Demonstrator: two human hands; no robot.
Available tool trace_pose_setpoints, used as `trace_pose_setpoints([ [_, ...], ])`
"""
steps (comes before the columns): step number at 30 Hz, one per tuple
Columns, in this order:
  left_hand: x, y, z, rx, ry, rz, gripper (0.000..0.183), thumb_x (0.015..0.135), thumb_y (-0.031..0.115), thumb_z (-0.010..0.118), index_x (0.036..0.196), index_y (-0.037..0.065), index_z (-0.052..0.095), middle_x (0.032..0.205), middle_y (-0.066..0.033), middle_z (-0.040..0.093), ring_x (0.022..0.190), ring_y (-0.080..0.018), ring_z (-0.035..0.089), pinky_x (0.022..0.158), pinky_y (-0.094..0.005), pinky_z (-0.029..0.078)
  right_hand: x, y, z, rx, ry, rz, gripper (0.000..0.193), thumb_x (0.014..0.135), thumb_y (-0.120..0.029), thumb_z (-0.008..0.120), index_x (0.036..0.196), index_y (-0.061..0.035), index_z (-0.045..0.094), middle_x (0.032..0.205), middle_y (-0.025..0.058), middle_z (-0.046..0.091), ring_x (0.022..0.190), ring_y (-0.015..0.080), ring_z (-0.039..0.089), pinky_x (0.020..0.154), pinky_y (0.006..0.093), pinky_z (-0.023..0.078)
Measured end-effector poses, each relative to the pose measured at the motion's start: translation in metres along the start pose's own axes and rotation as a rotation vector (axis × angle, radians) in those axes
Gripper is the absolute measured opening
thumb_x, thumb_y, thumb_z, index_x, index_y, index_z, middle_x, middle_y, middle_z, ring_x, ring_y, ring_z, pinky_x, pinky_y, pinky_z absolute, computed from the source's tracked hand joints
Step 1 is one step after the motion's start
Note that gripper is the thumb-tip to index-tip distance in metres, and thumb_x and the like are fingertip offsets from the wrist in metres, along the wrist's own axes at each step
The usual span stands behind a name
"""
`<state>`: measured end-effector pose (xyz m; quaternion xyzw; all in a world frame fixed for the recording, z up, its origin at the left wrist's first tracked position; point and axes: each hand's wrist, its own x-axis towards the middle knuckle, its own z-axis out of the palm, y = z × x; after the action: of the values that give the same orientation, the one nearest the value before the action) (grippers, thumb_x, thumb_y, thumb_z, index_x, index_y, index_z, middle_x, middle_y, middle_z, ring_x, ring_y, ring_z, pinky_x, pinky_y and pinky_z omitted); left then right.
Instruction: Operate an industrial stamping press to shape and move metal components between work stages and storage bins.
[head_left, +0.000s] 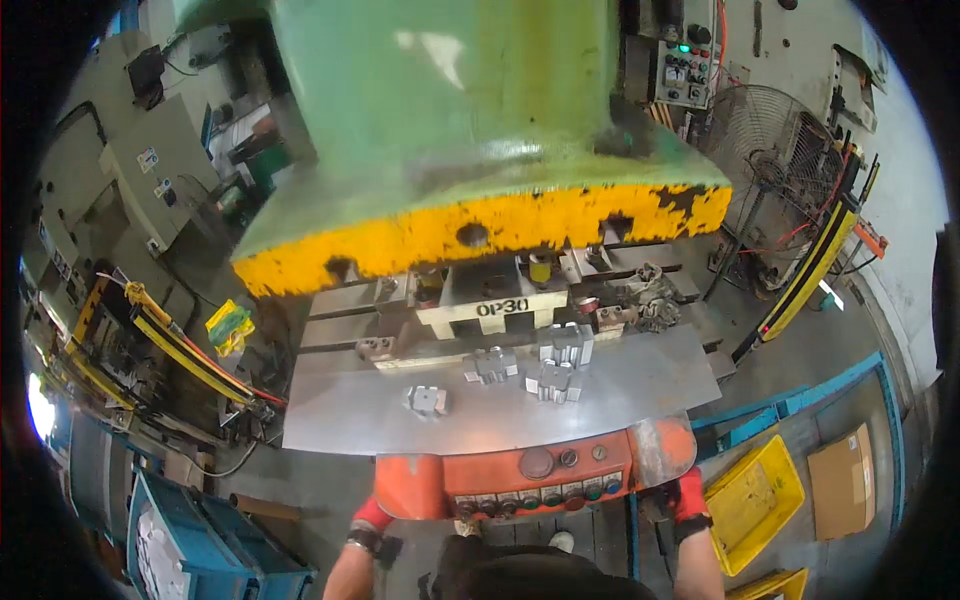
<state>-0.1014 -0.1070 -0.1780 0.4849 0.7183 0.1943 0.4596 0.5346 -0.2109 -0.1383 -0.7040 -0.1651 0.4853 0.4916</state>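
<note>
My left hand (pixel 373 515), in a red glove, is at the left end of an orange control box (pixel 530 466). At the box's right end is my right hand (pixel 688 496), also red-gloved. The end guards hide the fingers of both hands, so their grip does not show. Beyond the box, bent grey metal parts lie on a flat steel plate (pixel 340 412): one metal part (pixel 428 401) sits apart on the left, and another metal part (pixel 556 381) is in a group to its right. Behind them stands a white-fronted die (pixel 492 315), under the green and yellow press ram (pixel 480 235).
Yellow-and-black guard posts stand left (pixel 190 355) and right (pixel 805 280) of the press. A wire fan (pixel 770 165) is at the back right. Yellow bins (pixel 757 505) and a cardboard box (pixel 842 483) lie right; a blue cart (pixel 200 540) is left.
</note>
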Motion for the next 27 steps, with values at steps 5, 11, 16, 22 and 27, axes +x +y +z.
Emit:
trace_pose_setpoints([
  [5, -0.029, 0.123, -0.09, 0.149, 0.499, 0.26, 0.026, 0.08, 0.023, 0.074, 0.088, -0.001, 0.071, 0.076, -0.0145, 0.072, 0.064, -0.0239, 0.068, 0.06, -0.038, 0.053, -0.052, -0.002, 0.001, 0.18, 0.5, -0.193, 0.025, 0.089, -0.016, 0.066, 0.111, -0.0055, 0.064, 0.09, 0.0017, 0.062, 0.059, 0.0121, 0.055, 0.046, 0.0287, 0.042],
  [11, 0.032, 0.354, -0.095, 0.27, 0.581, 0.897, 0.053, 0.082, 0.034, 0.076, 0.121, 0.0, 0.062, 0.115, -0.0221, 0.067, 0.109, -0.0374, 0.063, 0.092, -0.0435, 0.05, -0.072, -0.023, 0.052, 0.152, 0.328, -0.423, 0.04, 0.086, -0.014, 0.07, 0.123, -0.0025, 0.059, 0.09, 0.0007, 0.061, 0.071, 0.0101, 0.057, 0.061, 0.0267, 0.047],
  [16, 0.108, 0.499, -0.035, 0.533, 0.559, 0.76, 0.073, 0.079, 0.06, 0.068, 0.113, -0.004, 0.066, 0.106, -0.0242, 0.07, 0.103, -0.0388, 0.067, 0.086, -0.0449, 0.053, -0.073, 0.03, 0.095, -0.024, 0.344, -0.405, 0.06, 0.081, -0.016, 0.076, 0.132, 0.0044, 0.053, 0.111, 0.0113, 0.063, 0.096, 0.0186, 0.059, 0.084, 0.0339, 0.05],
  [22, 0.194, 0.572, 0.035, 0.77, 0.297, 0.559, 0.085, 0.081, 0.077, 0.049, 0.132, 0.012, 0.064, 0.137, -0.0156, 0.06, 0.129, -0.036, 0.055, 0.107, -0.0573, 0.035, -0.124, 0.06, 0.087, -0.359, 0.373, -0.303, 0.061, 0.088, -0.029, 0.072, 0.139, -0.0026, 0.051, 0.124, 0.0171, 0.062, 0.107, 0.0297, 0.061, 0.093, 0.0418, 0.048],
  [27, 0.277, 0.569, 0.062, 0.743, 0.315, 0.656, 0.071, 0.088, 0.068, 0.047, 0.136, 0.019, 0.06, 0.145, -0.0095, 0.055, 0.135, -0.0327, 0.05, 0.114, -0.053, 0.029, -0.147, 0.046, 0.062, -0.48, 0.356, -0.244, 0.063, 0.096, -0.035, 0.065, 0.144, 0.0009, 0.045, 0.134, 0.0206, 0.058, 0.119, 0.035, 0.056, 0.099, 0.0432, 0.044],
])
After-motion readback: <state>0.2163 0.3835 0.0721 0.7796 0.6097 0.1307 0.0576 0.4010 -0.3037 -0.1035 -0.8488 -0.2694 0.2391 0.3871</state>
